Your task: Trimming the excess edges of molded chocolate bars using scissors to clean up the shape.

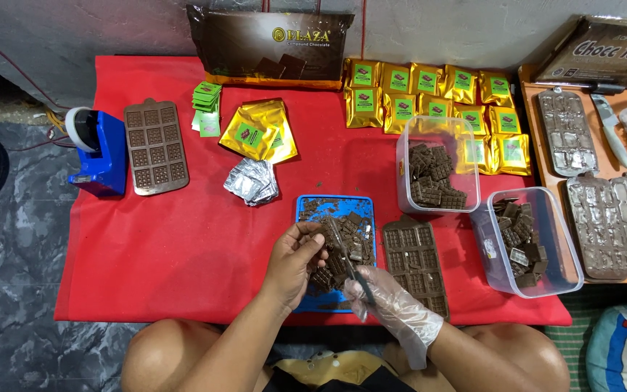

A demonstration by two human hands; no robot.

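1. Presently, the left hand (pixel 295 261), bare, has its fingers curled and pinched on a small chocolate bar (pixel 318 243), held just above the blue tray (pixel 335 202).
2. The right hand (pixel 393 305), in a thin, wrinkled clear plastic glove, is closed around the handle of a slim knife (pixel 346 258); the blade slants up across the bar in the left hand.
3. The blue tray is a shallow rectangle, littered with dark chocolate pieces and crumbs. Its near edge sits close to the front edge of the red cloth (pixel 183 247).
4. Just right of the tray lies a brown mould (pixel 415 265) with a grid of small rectangular cavities, nearly touching the tray's side.
5. Further right stand two clear plastic tubs: one (pixel 437 163) behind the mould, one (pixel 527 243) near the cloth's right edge. Both hold stacked chocolate bars.
6. Open room: the left half of the cloth, between the tray and the blue tape dispenser (pixel 99 149), is bare. The right side is crowded.
7. Behind the tray lie crumpled silver foil (pixel 252 181) and glossy gold pouches (pixel 259 131) with green labels; more gold packets (pixel 429 91) stand in rows at the back.
8. A second brown mould (pixel 156 145) lies beside the dispenser.
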